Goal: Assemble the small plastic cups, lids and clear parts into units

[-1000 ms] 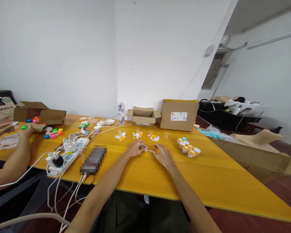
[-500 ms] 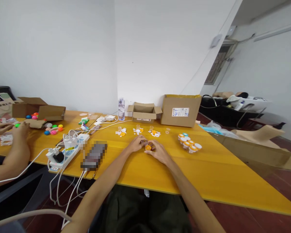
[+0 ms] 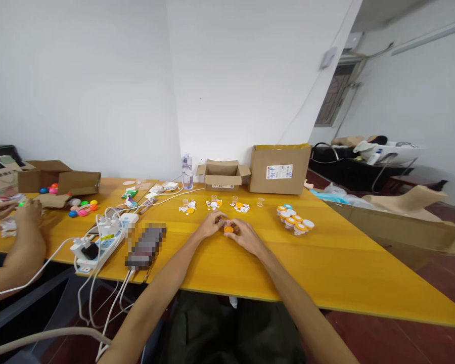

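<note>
Over the middle of the table my two hands are close together at a small round orange plastic piece [image 3: 228, 229]. My right hand [image 3: 247, 236] is closed on it with thumb and fingers. My left hand [image 3: 211, 225] curls in from the other side, fingers bent at a small clear part that I cannot make out well. Beyond them lie small piles of white and orange parts [image 3: 190, 207], with clear plastic cups [image 3: 261, 201] nearby. To the right stands a cluster of small clear containers with orange, white and teal tops [image 3: 296, 220].
A power strip [image 3: 111, 237] with white cables and a pixelated dark device [image 3: 147, 246] lie left. At the back are a water bottle [image 3: 187, 172], an open carton [image 3: 223, 179] and a larger box [image 3: 280, 174]. Another person's hand [image 3: 28, 215] is near colourful balls [image 3: 84, 208].
The view has shifted slightly. My hands remain together at the orange piece, which is now tilted more, with its round face less visible. The other person's hands have moved slightly.
</note>
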A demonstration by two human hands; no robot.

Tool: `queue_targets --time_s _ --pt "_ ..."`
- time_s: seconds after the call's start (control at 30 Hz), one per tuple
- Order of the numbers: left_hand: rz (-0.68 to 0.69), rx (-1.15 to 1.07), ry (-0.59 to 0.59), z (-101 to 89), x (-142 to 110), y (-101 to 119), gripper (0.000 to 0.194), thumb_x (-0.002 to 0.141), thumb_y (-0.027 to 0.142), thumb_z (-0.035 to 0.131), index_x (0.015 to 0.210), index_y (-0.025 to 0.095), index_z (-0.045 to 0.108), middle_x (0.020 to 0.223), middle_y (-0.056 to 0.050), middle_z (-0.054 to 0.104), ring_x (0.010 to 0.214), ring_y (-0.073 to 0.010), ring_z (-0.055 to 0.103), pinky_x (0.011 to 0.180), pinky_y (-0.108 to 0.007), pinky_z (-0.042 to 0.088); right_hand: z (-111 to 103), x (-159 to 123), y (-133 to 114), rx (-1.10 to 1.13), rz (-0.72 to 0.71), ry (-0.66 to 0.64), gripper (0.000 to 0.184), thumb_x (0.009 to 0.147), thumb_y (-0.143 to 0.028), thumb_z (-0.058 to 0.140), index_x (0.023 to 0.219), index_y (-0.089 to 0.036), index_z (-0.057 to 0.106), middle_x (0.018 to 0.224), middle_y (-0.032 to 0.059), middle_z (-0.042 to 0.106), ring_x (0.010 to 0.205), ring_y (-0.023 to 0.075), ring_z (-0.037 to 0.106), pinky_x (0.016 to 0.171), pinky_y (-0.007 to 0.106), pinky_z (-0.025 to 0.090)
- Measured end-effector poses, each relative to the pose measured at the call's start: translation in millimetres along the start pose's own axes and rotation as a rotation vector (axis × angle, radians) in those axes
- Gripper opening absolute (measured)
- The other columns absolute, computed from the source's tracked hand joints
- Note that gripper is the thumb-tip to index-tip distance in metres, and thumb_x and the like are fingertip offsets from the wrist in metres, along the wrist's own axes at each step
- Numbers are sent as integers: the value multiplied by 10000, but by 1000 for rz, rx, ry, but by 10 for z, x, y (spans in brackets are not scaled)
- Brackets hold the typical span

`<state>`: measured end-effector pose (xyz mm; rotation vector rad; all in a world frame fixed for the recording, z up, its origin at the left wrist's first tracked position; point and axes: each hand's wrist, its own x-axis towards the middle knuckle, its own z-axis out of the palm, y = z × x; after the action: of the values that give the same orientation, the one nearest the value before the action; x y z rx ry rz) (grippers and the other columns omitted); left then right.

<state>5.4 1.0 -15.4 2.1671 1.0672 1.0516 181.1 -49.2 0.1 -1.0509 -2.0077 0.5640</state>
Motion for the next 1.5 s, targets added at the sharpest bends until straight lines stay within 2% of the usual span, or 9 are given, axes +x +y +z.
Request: queue_targets --time_s 0.17,0.37,0.57,0.73,0.87,0.97,1.07,1.27,1.5 --pt "62 23 -59 31 10 -11 253 760 66 504 875 190 692 904 -33 658 871 -162 582 825 -290 478 34 3 -14 -34 -1 11 96 718 -267 636 794 -231 589 827 -11 671 705 152 604 713 291 492" --pt "52 -5 -38 16 -6 59 250 770 60 495 864 188 688 932 -34 665 910 -166 587 840 -290 468 48 -2 -23 -72 -32 13 77 728 -260 622 765 -230 561 812 -8 660 763 167 604 754 303 479" --pt "45 -41 43 -22 -20 106 153 823 152 534 864 194 676 954 -42 671 928 -178 587 878 -310 454 70 7 -17 -14 -54 52 98 741 -307 615 751 -230 556 807 -2 668 758 169 614 729 294 479" --pt "66 -22 101 -40 -85 171 144 861 263 539 849 196 666 956 -43 654 962 -190 574 924 -329 433 17 29 52 45 -46 177 136 772 -367 582 755 -232 565 818 18 680 774 183 626 683 284 481" --pt "89 61 49 -18 -170 260 116 831 269 586 856 200 676 947 -42 633 956 -195 565 924 -327 424 -70 29 212 -107 18 312 105 777 -331 574 729 -237 567 817 30 676 793 203 626 705 303 474" --pt "91 125 -14 5 -206 301 84 789 214 620 839 205 687 950 -42 622 943 -191 567 927 -319 418 -92 12 333 -274 142 272 94 751 -247 583 664 -235 552 757 27 661 738 205 616 681 303 456" --pt "80 154 -53 24 -206 304 90 778 173 617 789 212 698 910 -37 624 927 -188 573 926 -316 415 -78 -4 394 -372 183 205 112 746 -197 577 643 -233 550 742 28 653 737 201 611 671 291 441" --pt "38 149 -67 36 -188 274 88 761 169 631 781 202 710 863 -29 638 877 -179 578 864 -301 437 -54 -18 416 -425 147 216 96 775 -210 572 682 -235 573 779 29 654 756 196 609 678 283 440" --pt "15 109 -82 34 -191 239 100 755 153 612 725 182 702 789 -26 647 799 -160 577 775 -270 450 -18 -13 427 -494 -10 280 109 848 -249 520 760 -245 585 822 43 653 799 220 593 726 319 444"
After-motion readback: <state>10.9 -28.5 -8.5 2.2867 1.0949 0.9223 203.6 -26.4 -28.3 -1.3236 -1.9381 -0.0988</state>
